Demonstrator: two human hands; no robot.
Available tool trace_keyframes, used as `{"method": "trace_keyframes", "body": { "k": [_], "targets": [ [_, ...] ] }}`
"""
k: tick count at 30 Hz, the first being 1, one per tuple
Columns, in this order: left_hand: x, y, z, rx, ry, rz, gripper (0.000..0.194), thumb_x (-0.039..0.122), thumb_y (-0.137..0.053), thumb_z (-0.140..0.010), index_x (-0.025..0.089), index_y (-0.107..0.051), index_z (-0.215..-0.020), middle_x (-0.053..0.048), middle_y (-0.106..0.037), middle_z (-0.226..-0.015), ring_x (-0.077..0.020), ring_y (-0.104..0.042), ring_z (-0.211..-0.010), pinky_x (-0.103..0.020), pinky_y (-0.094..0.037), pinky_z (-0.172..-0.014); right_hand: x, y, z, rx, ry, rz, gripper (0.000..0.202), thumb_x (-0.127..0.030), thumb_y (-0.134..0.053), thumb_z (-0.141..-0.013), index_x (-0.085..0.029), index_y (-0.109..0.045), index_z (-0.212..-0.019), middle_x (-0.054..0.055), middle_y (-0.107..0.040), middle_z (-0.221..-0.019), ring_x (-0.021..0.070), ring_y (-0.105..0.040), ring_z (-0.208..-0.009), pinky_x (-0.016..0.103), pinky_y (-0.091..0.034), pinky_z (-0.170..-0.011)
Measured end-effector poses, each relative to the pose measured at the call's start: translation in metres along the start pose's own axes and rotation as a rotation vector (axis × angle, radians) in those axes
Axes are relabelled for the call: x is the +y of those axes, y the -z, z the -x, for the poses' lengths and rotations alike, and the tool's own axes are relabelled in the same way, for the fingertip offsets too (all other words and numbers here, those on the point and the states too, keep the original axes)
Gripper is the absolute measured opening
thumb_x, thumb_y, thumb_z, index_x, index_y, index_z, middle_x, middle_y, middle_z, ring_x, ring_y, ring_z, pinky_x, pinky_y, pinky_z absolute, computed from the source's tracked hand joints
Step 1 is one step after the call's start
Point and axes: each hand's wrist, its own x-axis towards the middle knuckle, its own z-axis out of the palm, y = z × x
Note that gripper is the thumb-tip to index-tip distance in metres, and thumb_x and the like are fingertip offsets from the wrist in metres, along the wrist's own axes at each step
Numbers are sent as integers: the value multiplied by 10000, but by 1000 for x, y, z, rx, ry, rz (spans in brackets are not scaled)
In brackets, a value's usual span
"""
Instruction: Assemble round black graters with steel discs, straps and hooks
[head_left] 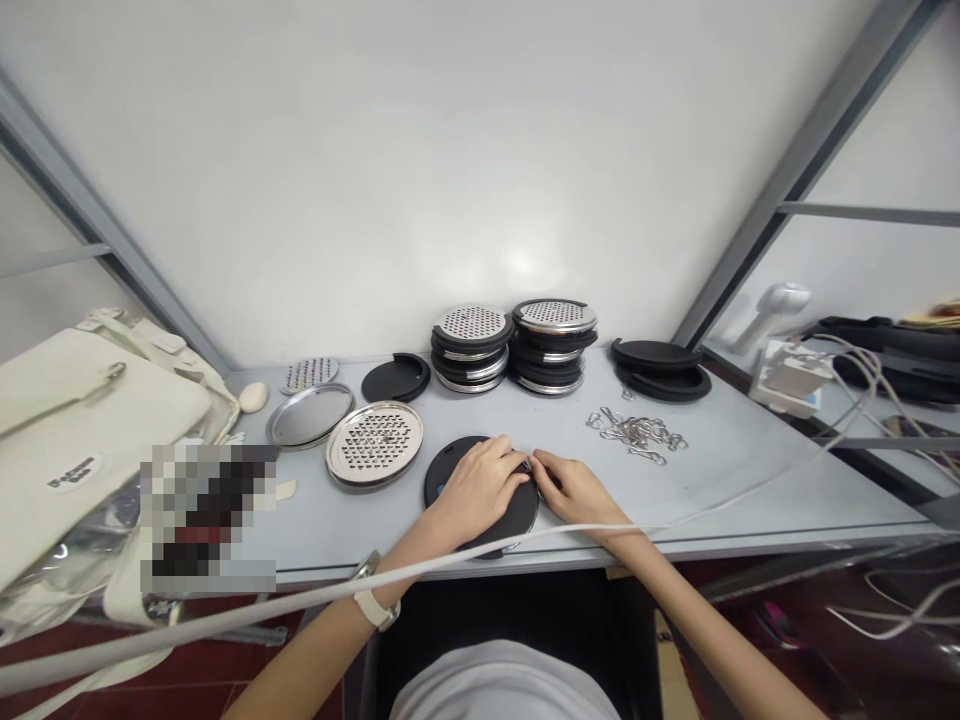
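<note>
resting palm down on a black disc (519, 518), the left hand (481, 482) covers much of its top, fingers curved and close together, tips reaching toward the right rim; whether they grip anything i cannot tell. the right hand (574, 487) is at that same rim, thumb and forefinger drawn in near a small glint of metal, too small to tell whether it is pinched. the disc lies at the front edge of the grey table (735, 490). a white cable (322, 598) crosses in front of both forearms. left of the disc sits a round grater plate (375, 443), with a plain silver disc (309, 415) just beside it. two stacks (471, 352) of black and silver rounds stand behind, and a loose heap of metal clips (639, 432) lies to the right.
</note>
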Motion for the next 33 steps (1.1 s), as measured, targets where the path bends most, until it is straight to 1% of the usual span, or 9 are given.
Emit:
{"method": "trace_keyframes", "body": {
  "k": [6, 13, 22, 33],
  "targets": [
    [-1, -1, 0, -1, 13, 13, 154, 214, -471, -909, 178, -542, -1041, -43, -519, -942, -189, -516, -924, -329, -437, -837, -2, 1, 0, 2, 9, 38, 291, -313, -280, -952, -212, -451, -740, 8, -574, -648, 149, -535, -563, 237, -317, -553],
    [-2, -3, 1, 14, 0, 3, 108, 236, -455, -921, 169, -537, -941, -38, -513, -909, -179, -509, -892, -318, -436, -810, -2, 1, 1, -8, 14, 52, 286, -304, -274, -954, -213, -447, -746, 12, -573, -654, 154, -538, -566, 242, -317, -560],
    [0, 0, 0, 0, -3, 19, 125, 207, -456, -916, 173, -524, -1015, -45, -519, -941, -195, -508, -935, -340, -436, -842, 0, 0, 2, -4, 13, 74, 279, -307, -275, -955, -214, -453, -762, 13, -579, -661, 159, -548, -578, 244, -323, -566],
    [0, 0, 0, 9, -9, 20, 140, 230, -442, -926, 172, -528, -1020, -52, -517, -950, -195, -502, -945, -341, -431, -852, -3, 2, 1, -9, 12, 61, 277, -298, -281, -955, -212, -460, -761, 17, -596, -682, 159, -559, -589, 242, -332, -569]
  ]
}}
